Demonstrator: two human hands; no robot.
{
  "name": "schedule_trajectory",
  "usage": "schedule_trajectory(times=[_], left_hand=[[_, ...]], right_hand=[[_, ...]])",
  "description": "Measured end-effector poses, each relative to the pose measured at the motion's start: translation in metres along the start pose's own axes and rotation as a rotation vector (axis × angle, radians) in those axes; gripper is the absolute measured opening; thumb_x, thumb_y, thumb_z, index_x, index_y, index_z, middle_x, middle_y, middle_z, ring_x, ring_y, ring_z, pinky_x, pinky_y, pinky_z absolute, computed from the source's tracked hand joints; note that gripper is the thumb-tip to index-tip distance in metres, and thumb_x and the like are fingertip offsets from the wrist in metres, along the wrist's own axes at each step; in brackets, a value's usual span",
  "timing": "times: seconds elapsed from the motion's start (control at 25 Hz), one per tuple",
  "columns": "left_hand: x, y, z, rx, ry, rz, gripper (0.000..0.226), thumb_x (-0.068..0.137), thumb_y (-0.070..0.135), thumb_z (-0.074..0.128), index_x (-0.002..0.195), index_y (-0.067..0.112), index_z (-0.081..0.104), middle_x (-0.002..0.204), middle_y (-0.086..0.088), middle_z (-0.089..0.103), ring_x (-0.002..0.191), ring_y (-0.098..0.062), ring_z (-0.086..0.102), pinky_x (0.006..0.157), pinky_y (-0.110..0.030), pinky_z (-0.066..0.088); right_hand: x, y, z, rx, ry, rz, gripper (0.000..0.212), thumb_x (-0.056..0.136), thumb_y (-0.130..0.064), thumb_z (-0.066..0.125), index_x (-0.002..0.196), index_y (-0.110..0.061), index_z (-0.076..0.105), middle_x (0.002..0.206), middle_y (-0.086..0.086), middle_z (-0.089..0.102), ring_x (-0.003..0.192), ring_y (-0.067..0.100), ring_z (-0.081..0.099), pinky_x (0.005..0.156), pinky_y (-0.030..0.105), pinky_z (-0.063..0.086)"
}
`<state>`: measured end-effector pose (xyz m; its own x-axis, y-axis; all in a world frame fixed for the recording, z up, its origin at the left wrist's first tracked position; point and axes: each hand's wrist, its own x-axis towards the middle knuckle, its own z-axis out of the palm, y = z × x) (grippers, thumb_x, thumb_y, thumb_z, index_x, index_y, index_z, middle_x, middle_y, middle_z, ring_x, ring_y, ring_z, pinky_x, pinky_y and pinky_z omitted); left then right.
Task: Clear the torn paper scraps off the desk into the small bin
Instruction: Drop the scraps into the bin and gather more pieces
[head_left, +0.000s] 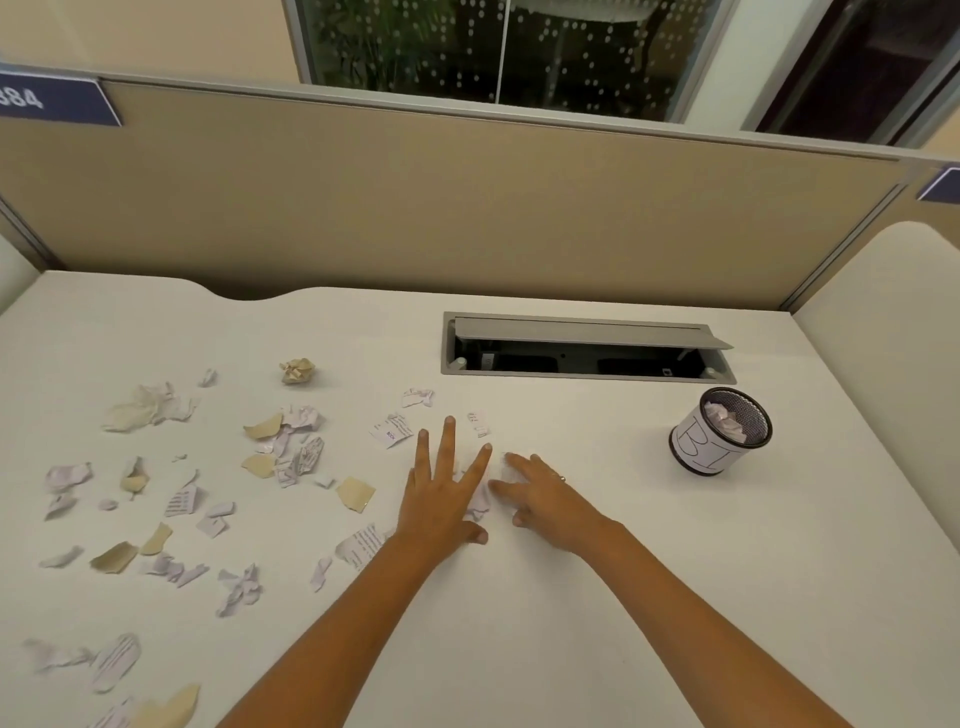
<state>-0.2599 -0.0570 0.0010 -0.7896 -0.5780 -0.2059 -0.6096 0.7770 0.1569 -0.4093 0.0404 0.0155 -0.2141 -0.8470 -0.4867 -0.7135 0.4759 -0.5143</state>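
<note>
Several torn white and tan paper scraps (283, 447) lie scattered over the left half of the white desk (571, 597). A crumpled tan ball (297, 371) sits further back. My left hand (444, 491) lies flat with fingers spread, and my right hand (540, 493) rests beside it, fingers bent. A few white scraps (480, 501) sit between the two hands, touching both, partly hidden. The small black mesh bin (721, 431), with a white paper label, stands at the right and holds crumpled paper.
An open grey cable tray (587, 345) is set into the desk behind the hands. A tan partition panel (467, 208) closes the far edge. More scraps (114, 660) lie near the front left corner. A white divider (893, 332) stands at the right.
</note>
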Motion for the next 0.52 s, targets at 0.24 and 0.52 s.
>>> schedule_trajectory(times=[0.24, 0.52], left_hand=[[0.004, 0.005, 0.011, -0.128, -0.078, -0.055, 0.056, 0.097, 0.028, 0.047, 0.147, 0.029, 0.021, 0.16, -0.001, -0.001, 0.146, -0.026, 0.004, 0.1, -0.039, 0.043], [-0.02, -0.006, 0.023, -0.347, 0.24, -0.002, 0.026, 0.089, 0.002, 0.048, 0.108, 0.012, 0.063, 0.139, 0.003, 0.051, 0.108, -0.022, 0.061, 0.072, -0.033, 0.054]], right_hand=[[-0.023, -0.001, 0.041, -0.099, 0.39, -0.125, 0.032, 0.094, -0.043, 0.047, 0.126, -0.048, 0.049, 0.136, -0.033, 0.039, 0.13, -0.013, 0.022, 0.105, 0.015, 0.017], [-0.025, -0.002, 0.061, -0.141, 0.484, -0.069, 0.028, 0.092, -0.03, 0.052, 0.118, -0.029, 0.062, 0.128, -0.013, 0.057, 0.119, 0.012, 0.049, 0.094, 0.026, 0.045]])
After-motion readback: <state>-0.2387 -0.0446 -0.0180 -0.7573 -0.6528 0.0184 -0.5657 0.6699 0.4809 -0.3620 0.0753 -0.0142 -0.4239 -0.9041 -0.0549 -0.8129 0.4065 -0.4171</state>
